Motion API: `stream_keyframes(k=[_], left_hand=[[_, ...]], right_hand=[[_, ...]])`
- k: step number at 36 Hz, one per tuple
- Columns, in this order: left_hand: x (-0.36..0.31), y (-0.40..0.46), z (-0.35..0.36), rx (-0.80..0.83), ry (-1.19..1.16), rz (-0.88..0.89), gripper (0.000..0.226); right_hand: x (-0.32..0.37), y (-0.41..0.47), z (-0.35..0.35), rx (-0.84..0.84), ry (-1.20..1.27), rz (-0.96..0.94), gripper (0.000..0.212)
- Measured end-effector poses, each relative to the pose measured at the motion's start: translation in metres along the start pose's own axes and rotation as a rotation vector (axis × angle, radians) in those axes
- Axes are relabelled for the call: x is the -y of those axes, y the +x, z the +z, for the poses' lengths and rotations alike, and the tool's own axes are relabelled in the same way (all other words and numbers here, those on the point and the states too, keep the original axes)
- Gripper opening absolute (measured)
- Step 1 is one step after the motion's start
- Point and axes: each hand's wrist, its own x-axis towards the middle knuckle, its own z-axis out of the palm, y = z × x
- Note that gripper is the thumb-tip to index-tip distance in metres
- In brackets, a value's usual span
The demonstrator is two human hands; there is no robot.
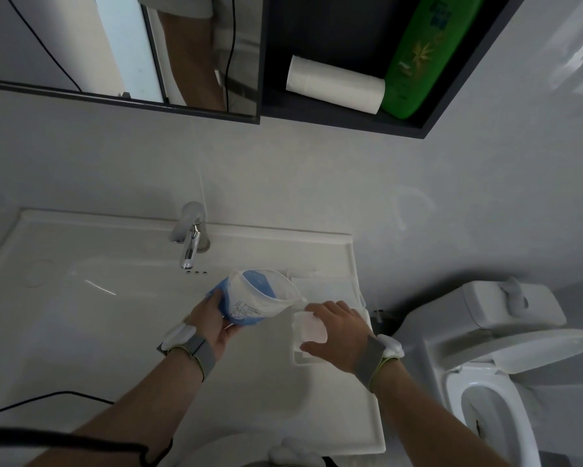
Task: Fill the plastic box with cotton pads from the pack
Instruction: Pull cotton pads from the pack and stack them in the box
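Left hand [212,320] grips the blue pack [249,299] over the sink [131,298]; right hand [337,332] fingers pinch what looks like cotton pads [312,328] above the plastic box [298,357] on the sink's right ledge.

A white washbasin [121,318] carries a chrome tap [190,237] at its back edge. Above hangs a mirror cabinet [81,45], and beside it a dark open shelf [350,119] holds a white paper roll [334,84] lying against a green bottle [421,55]. A white toilet [505,348] stands to the right, lid raised.
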Motion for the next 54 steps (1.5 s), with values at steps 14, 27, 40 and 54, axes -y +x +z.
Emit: stream_keyframes(k=[14,27,40,54], left_hand=[[0.001,0.0,0.0,0.011,0.015,-0.002,0.025],[0.001,0.0,0.005,-0.003,0.008,-0.006,0.03],[0.001,0.001,0.002,0.001,0.004,-0.01,0.036],[-0.001,-0.002,0.003,0.015,-0.008,-0.012,0.023]], right_hand=[[-0.006,0.006,-0.004,0.075,0.02,0.037,0.03],[-0.006,0.006,-0.027,0.111,0.248,0.15,0.016],[-0.006,0.005,-0.034,0.052,0.996,0.54,0.018],[0.011,0.008,-0.01,0.103,0.958,0.709,0.024]])
